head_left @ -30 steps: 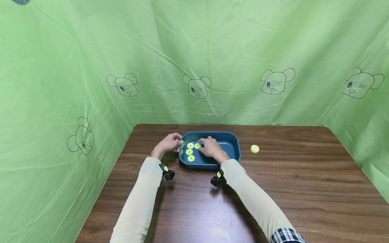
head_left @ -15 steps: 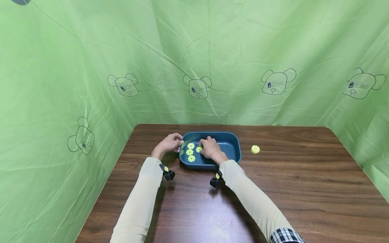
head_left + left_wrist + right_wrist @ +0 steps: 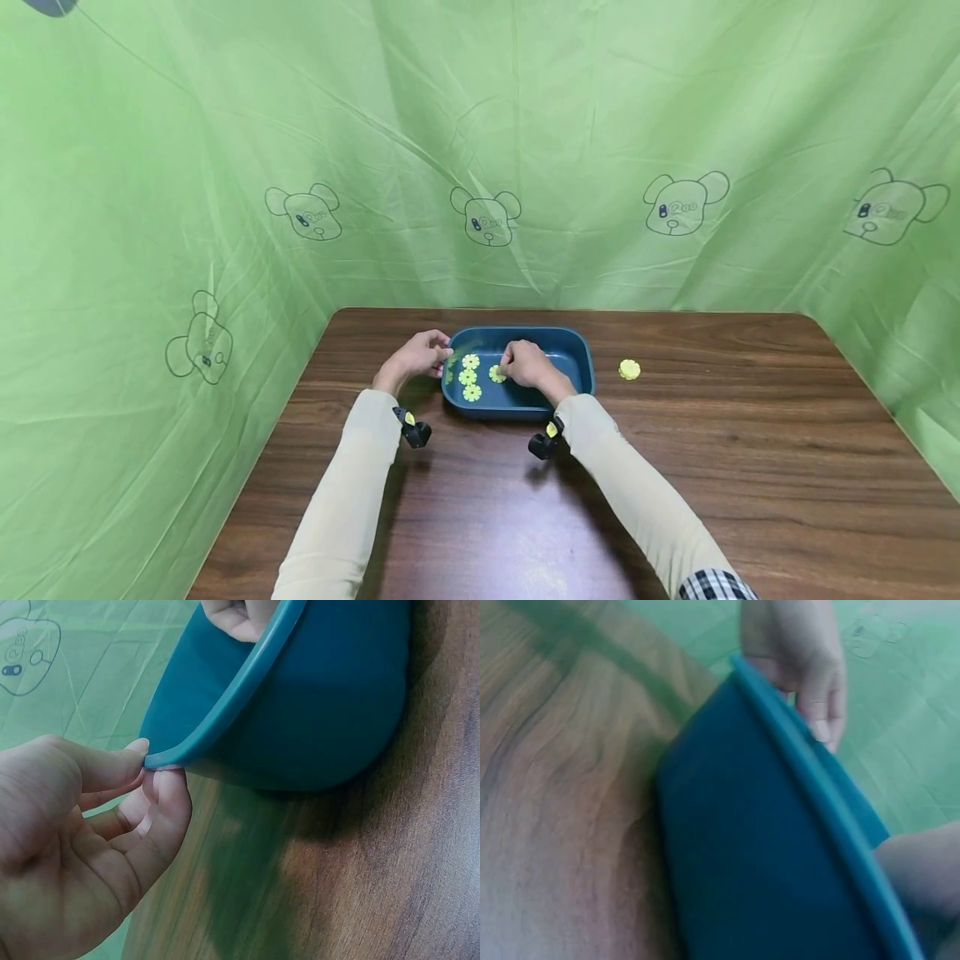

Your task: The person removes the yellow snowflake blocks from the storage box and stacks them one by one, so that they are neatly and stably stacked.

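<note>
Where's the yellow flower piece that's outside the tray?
In the head view, the yellow flower piece lies on the wooden table, to the right of the blue tray.

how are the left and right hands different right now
The left hand pinches the rim of the blue tray; the right hand touches a yellow flower. The left hand is at the tray's left end, the right hand reaches inside it. Both have bent fingers.
</note>
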A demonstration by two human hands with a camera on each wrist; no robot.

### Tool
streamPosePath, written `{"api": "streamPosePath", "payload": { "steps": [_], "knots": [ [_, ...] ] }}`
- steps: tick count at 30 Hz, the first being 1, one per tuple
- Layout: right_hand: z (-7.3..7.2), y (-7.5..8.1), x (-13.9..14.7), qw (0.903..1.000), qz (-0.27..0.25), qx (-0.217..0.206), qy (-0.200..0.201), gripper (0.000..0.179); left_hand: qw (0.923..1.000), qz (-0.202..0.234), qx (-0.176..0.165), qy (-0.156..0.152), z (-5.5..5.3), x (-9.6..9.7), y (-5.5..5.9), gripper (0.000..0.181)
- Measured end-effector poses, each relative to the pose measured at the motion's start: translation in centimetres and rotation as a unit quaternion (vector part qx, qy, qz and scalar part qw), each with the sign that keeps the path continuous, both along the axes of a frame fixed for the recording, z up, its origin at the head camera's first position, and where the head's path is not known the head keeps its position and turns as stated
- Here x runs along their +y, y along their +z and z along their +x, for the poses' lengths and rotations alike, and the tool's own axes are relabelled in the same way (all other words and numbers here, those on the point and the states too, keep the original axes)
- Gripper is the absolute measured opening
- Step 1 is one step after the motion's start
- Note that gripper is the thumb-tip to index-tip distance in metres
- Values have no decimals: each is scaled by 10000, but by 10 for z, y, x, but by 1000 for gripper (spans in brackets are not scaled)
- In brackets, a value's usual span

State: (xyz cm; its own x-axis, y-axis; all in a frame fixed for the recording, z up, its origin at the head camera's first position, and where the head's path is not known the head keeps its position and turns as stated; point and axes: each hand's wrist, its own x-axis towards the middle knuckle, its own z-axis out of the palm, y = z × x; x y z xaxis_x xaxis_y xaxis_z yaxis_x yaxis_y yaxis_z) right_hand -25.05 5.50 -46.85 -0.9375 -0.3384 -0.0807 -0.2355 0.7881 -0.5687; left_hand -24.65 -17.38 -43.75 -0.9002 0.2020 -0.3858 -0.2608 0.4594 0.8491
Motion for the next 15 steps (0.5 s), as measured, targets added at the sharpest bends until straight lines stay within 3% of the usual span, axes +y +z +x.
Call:
{"api": "streamPosePath", "payload": {
  "steps": [9,15],
  "knots": [
    [0,8,16,9865,-1439,-575,-520,13,10000,-10,58,57,-2,0,-4,34],
    [2,16,25,9786,-1791,-639,-786,16,10000,-22,57,43,-5,-1,-4,31]
  ]
}}
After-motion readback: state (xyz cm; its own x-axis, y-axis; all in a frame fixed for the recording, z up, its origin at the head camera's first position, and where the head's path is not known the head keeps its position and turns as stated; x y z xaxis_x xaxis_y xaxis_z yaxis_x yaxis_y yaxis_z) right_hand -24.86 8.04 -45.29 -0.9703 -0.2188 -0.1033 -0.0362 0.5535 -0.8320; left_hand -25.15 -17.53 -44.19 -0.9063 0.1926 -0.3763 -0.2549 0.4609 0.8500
